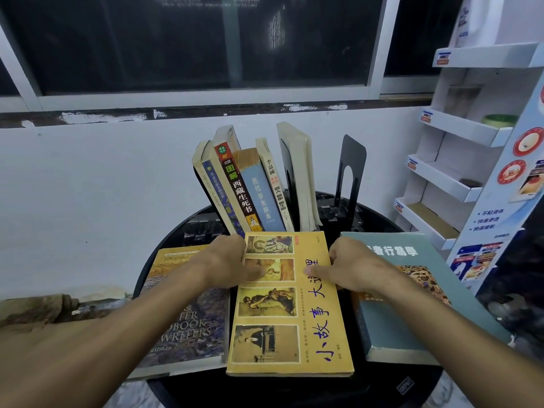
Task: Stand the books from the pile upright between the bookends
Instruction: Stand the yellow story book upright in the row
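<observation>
Hands clamp the yellow book (pixel 290 304) at its far end — our left hand (pixel 228 260) and right hand (pixel 351 265) equally near; it lies flat, long axis toward the bookend (pixel 350 175) gap just beyond.

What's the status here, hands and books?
Left hand, right hand gripping yellow book flat. Three books unshelved. Gap beside right bookend clear.
</observation>
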Tool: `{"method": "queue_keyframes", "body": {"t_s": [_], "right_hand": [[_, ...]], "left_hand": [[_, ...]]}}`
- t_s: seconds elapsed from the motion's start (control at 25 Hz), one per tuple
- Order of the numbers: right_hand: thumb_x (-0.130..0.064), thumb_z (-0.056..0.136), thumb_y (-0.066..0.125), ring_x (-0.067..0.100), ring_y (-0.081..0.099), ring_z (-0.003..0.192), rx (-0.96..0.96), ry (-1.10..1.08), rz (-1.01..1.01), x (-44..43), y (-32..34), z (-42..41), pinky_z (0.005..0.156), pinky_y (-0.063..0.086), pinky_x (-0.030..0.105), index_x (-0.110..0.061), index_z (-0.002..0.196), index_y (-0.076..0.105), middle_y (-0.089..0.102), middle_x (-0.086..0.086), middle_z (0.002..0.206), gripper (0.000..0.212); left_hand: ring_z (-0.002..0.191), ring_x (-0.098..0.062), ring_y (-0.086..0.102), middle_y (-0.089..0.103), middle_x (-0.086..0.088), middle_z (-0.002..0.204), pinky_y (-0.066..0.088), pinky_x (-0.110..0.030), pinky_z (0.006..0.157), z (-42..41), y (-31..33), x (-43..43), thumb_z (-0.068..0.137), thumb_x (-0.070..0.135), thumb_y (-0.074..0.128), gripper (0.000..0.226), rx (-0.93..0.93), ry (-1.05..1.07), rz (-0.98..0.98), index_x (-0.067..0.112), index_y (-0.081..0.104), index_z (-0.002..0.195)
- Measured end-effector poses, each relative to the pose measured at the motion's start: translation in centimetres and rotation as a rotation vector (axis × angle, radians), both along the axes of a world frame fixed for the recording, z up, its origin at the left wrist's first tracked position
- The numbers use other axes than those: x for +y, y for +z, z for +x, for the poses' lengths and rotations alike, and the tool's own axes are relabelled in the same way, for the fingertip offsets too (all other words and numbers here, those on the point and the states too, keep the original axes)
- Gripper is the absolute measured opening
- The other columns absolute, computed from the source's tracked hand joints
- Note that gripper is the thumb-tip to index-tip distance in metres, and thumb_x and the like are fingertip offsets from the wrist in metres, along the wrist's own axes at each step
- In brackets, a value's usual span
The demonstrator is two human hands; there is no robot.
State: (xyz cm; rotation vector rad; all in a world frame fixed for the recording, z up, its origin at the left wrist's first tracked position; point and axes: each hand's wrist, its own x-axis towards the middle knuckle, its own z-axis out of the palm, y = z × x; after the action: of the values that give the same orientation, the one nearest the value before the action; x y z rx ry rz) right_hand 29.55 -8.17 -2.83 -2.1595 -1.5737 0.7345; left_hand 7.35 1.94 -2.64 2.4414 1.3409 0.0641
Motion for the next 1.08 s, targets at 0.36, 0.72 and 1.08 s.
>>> {"method": "queue_keyframes", "body": {"t_s": [0.36,0.72,1.08], "right_hand": [[-0.037,0.074,0.088,0.022,0.074,0.072,0.146,-0.009,0.377,-0.1,4.0,1.8,0.077,0.060,0.050,-0.012,0.088,0.070,0.077,0.005,0.077,0.034],[-0.041,0.067,0.089,0.029,0.070,0.075,0.179,0.045,0.651,-0.6,7.3,2.2,0.073,0.060,0.048,-0.015,0.096,0.068,0.074,0.005,0.082,0.044],[-0.042,0.069,0.088,0.015,0.069,0.077,0.120,0.012,0.748,0.9,5.3,2.4,0.077,0.058,0.040,-0.021,0.101,0.066,0.071,-0.007,0.085,0.044]], "left_hand": [[0.079,-0.009,0.073,0.076,0.007,0.086,0.060,-0.037,0.078,-2.8,4.4,-0.3,0.082,0.036,0.081,0.031,-0.494,0.007,0.063,0.025,0.075,0.110],[0.080,-0.010,0.073,0.075,0.006,0.088,0.058,-0.026,0.079,-3.3,6.7,-1.0,0.087,0.024,0.078,0.030,-0.779,-0.089,0.174,0.028,0.067,0.114],[0.095,-0.015,0.071,0.073,0.005,0.111,0.057,-0.044,0.094,-3.6,5.0,0.1,0.085,0.034,0.075,0.043,-0.832,-0.121,0.140,0.030,0.063,0.126]]}}
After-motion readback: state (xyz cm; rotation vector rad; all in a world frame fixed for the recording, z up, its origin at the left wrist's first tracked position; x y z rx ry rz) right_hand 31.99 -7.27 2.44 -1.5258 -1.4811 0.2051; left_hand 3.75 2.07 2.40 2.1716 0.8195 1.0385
